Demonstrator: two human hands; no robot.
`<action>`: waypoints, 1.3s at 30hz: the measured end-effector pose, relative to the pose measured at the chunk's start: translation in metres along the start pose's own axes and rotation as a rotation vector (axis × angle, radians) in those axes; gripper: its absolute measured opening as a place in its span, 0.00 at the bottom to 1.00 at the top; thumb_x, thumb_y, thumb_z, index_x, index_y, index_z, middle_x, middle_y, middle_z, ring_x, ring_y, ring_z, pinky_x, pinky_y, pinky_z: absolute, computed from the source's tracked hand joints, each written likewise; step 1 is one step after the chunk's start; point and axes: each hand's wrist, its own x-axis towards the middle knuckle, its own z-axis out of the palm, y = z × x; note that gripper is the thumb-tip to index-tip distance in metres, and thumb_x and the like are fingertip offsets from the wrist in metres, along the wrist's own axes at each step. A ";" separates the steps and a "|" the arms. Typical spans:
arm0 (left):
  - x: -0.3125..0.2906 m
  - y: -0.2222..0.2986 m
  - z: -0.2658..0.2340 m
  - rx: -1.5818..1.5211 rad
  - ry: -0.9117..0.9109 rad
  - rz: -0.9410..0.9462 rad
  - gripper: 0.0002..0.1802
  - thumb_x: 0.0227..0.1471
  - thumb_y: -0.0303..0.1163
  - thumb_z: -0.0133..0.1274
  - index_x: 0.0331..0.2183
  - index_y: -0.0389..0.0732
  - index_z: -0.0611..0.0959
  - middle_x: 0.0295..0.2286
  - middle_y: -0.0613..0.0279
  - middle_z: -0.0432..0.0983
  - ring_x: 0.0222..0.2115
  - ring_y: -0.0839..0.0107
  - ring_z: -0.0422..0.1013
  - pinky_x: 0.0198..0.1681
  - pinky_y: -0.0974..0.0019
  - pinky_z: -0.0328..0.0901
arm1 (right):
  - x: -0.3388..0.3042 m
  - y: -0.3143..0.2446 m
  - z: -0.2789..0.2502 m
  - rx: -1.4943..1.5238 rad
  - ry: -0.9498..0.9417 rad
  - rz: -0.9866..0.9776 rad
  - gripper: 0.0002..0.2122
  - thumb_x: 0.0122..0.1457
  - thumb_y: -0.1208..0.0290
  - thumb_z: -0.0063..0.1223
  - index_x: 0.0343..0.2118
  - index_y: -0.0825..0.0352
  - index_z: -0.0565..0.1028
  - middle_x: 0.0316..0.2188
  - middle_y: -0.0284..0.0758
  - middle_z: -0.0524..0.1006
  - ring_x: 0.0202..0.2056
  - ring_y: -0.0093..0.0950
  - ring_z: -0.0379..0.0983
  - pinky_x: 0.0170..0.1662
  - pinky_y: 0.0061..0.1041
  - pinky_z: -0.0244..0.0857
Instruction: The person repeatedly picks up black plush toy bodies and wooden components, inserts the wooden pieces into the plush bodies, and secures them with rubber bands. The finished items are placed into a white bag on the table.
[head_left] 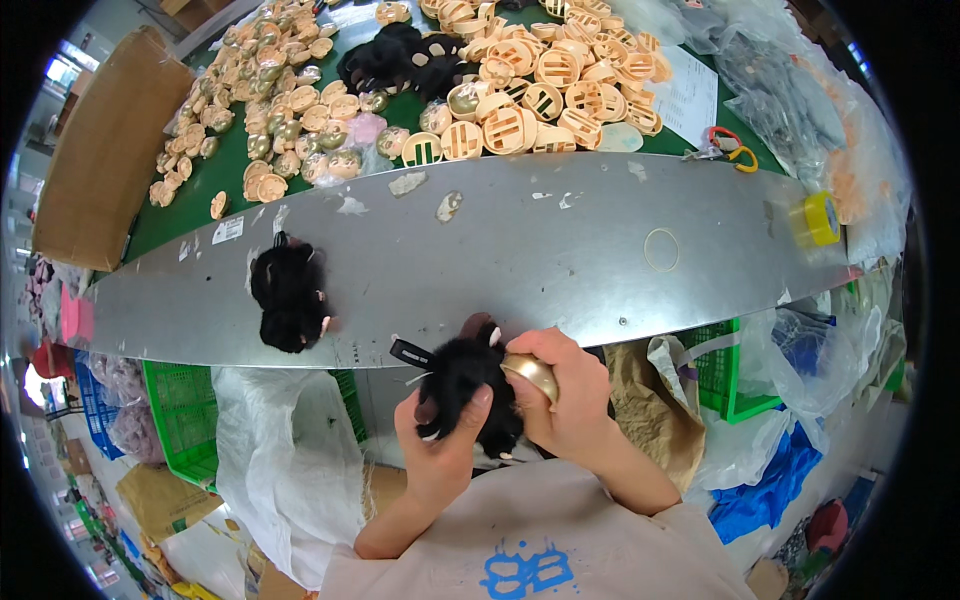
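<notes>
My left hand (pixel 440 450) is closed round a small black plush toy (pixel 462 380), just in front of the table's near edge. A black tag or loop (pixel 411 353) sticks out from its left side. In my right hand (pixel 578 400) is a shiny gold rounded plastic piece (pixel 533 374), pressed against or close to the plush's right side; where the two meet is partly hidden by my fingers. Another black plush toy (pixel 288 298) lies on the metal tabletop to the left.
Beyond the grey metal strip (pixel 520 250) spread heaps of peach plastic shells (pixel 505 130) and gold-and-peach head pieces (pixel 285 135). More black plush (pixel 400 62) sits among them. Scissors (pixel 727 150), yellow tape (pixel 820 218) and a cardboard sheet (pixel 105 150) flank the table. A green crate (pixel 180 420) stands below.
</notes>
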 end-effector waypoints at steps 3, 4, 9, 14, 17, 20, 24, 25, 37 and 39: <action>0.002 -0.001 0.008 0.051 0.060 0.097 0.13 0.53 0.33 0.63 0.35 0.35 0.79 0.29 0.68 0.73 0.29 0.81 0.65 0.34 0.77 0.60 | -0.001 0.013 0.011 -0.099 0.089 -0.110 0.14 0.51 0.82 0.60 0.40 0.72 0.71 0.30 0.42 0.76 0.26 0.37 0.74 0.28 0.27 0.69; 0.003 0.000 0.009 0.068 0.035 0.098 0.12 0.53 0.33 0.62 0.35 0.35 0.79 0.27 0.69 0.73 0.28 0.82 0.65 0.33 0.77 0.60 | -0.002 0.018 0.014 -0.113 0.120 -0.142 0.14 0.51 0.82 0.60 0.40 0.72 0.71 0.30 0.41 0.75 0.26 0.37 0.74 0.27 0.27 0.68; 0.013 0.003 0.012 -0.021 0.011 0.030 0.10 0.56 0.32 0.59 0.33 0.35 0.80 0.25 0.73 0.72 0.28 0.84 0.64 0.33 0.78 0.60 | 0.000 0.015 0.018 0.051 0.064 0.055 0.19 0.56 0.72 0.55 0.49 0.71 0.68 0.34 0.45 0.72 0.31 0.39 0.71 0.33 0.33 0.67; 0.017 -0.010 0.009 -0.182 0.100 -0.047 0.09 0.57 0.32 0.58 0.34 0.35 0.81 0.28 0.74 0.74 0.31 0.85 0.67 0.35 0.79 0.62 | 0.001 0.030 0.007 0.007 -0.170 -0.129 0.26 0.54 0.63 0.56 0.55 0.67 0.68 0.36 0.47 0.69 0.34 0.40 0.67 0.35 0.35 0.66; 0.018 -0.007 0.000 -0.082 -0.032 -0.122 0.09 0.57 0.32 0.58 0.33 0.35 0.83 0.27 0.74 0.75 0.30 0.85 0.67 0.35 0.79 0.62 | 0.003 0.035 -0.002 -0.039 -0.180 -0.147 0.20 0.51 0.61 0.59 0.46 0.66 0.74 0.28 0.41 0.68 0.28 0.37 0.67 0.29 0.31 0.64; 0.023 -0.004 -0.004 0.004 -0.191 -0.097 0.09 0.56 0.33 0.59 0.32 0.35 0.84 0.26 0.74 0.75 0.29 0.85 0.66 0.34 0.78 0.61 | 0.002 0.035 -0.012 -0.029 -0.170 -0.091 0.17 0.51 0.60 0.60 0.40 0.66 0.74 0.22 0.36 0.67 0.21 0.33 0.65 0.23 0.28 0.61; 0.028 -0.006 -0.009 -0.224 -0.305 -0.229 0.11 0.54 0.32 0.61 0.36 0.35 0.83 0.30 0.71 0.77 0.32 0.83 0.68 0.37 0.76 0.62 | 0.005 0.037 -0.012 0.118 -0.050 -0.002 0.15 0.55 0.59 0.57 0.35 0.67 0.74 0.20 0.34 0.69 0.19 0.31 0.66 0.22 0.26 0.60; 0.028 -0.002 -0.003 -0.305 -0.332 -0.256 0.11 0.54 0.32 0.61 0.37 0.35 0.83 0.32 0.71 0.77 0.33 0.82 0.68 0.39 0.75 0.63 | 0.006 0.037 -0.011 0.126 -0.052 -0.006 0.15 0.56 0.60 0.55 0.36 0.68 0.74 0.20 0.34 0.70 0.19 0.30 0.66 0.22 0.26 0.59; 0.031 -0.017 0.001 -0.676 -0.584 -0.422 0.16 0.56 0.26 0.57 0.47 0.33 0.78 0.44 0.60 0.76 0.45 0.71 0.71 0.52 0.63 0.66 | 0.004 0.055 -0.003 0.168 0.063 -0.108 0.17 0.58 0.56 0.54 0.37 0.69 0.73 0.21 0.35 0.71 0.19 0.29 0.66 0.22 0.25 0.60; 0.030 -0.019 0.000 -0.674 -0.596 -0.412 0.16 0.55 0.25 0.57 0.47 0.33 0.78 0.44 0.60 0.76 0.45 0.71 0.72 0.52 0.63 0.66 | 0.004 0.056 -0.004 0.147 0.063 -0.115 0.17 0.58 0.56 0.54 0.36 0.69 0.73 0.21 0.35 0.71 0.19 0.29 0.66 0.21 0.25 0.60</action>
